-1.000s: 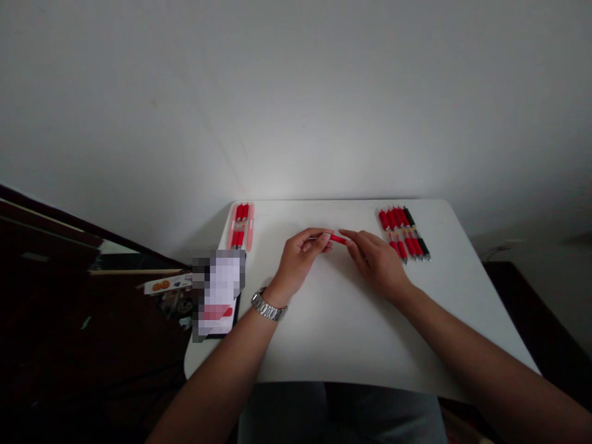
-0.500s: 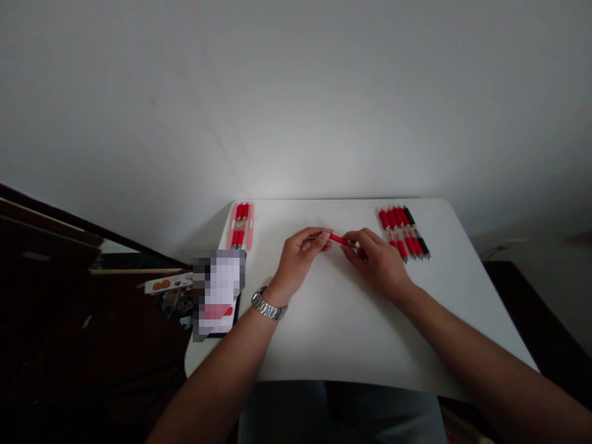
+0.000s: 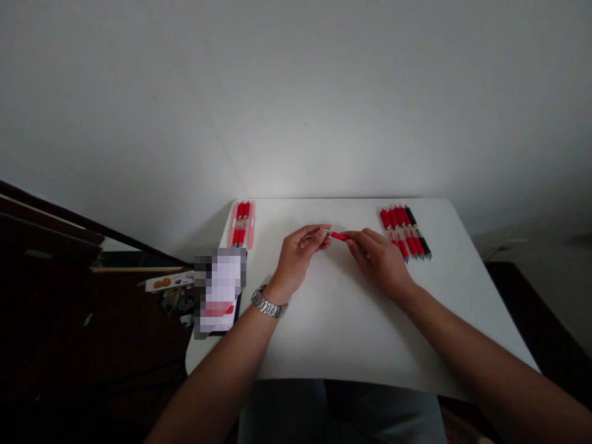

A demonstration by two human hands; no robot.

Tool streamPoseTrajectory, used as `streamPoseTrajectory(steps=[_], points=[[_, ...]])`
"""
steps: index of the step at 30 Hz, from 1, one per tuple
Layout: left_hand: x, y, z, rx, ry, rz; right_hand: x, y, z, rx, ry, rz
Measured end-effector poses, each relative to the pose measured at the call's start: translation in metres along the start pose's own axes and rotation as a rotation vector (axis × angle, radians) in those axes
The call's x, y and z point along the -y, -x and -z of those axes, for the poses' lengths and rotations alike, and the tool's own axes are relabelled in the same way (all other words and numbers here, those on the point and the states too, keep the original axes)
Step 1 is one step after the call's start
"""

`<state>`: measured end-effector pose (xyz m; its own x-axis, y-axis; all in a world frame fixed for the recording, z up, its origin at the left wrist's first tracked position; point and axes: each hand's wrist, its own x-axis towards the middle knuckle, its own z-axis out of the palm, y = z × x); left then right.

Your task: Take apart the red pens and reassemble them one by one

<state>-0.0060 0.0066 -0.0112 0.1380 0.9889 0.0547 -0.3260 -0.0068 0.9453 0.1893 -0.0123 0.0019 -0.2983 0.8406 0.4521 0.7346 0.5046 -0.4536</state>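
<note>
Pinching pen parts (image 3: 340, 237), left hand (image 3: 296, 256) and right hand (image 3: 383, 259) hover between phone (image 3: 222, 290) and lined-up pens (image 3: 411, 244).

silver link-band watch (image 3: 269, 302), left wrist (image 3: 279, 290), bare forearms (image 3: 462, 330), grey trousers (image 3: 287, 410)

White tabletop (image 3: 333, 339): two red pens (image 3: 242, 236) laid at left, flanked by pink sticks (image 3: 251, 234); phone (image 3: 224, 290) set nearer; at right, pen row (image 3: 410, 245) arranged, black pen (image 3: 411, 216) outermost.

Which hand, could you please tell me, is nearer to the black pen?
Right. The right hand is left of the black pen, with red pens between; the left hand is farther left, past the right hand.
</note>
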Motion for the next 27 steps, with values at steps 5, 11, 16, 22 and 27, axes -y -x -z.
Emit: streamPoseTrajectory(steps=[5,11,16,22,27], points=[[-0.001,0.000,0.000,-0.020,0.040,-0.008,0.000,0.000,0.000,0.001,0.000,-0.017],[-0.005,-0.001,0.004,-0.116,0.047,-0.107,-0.002,0.001,-0.001,-0.013,-0.010,-0.050],[-0.007,-0.001,0.011,-0.142,-0.116,-0.200,-0.005,0.003,-0.003,-0.019,-0.021,-0.055],[-0.011,-0.002,0.018,-0.177,-0.554,-0.372,-0.005,0.003,-0.002,-0.020,-0.022,-0.059],[-0.011,-0.004,0.023,-0.223,-0.868,-0.495,-0.006,0.003,-0.003,-0.033,-0.020,-0.055]])
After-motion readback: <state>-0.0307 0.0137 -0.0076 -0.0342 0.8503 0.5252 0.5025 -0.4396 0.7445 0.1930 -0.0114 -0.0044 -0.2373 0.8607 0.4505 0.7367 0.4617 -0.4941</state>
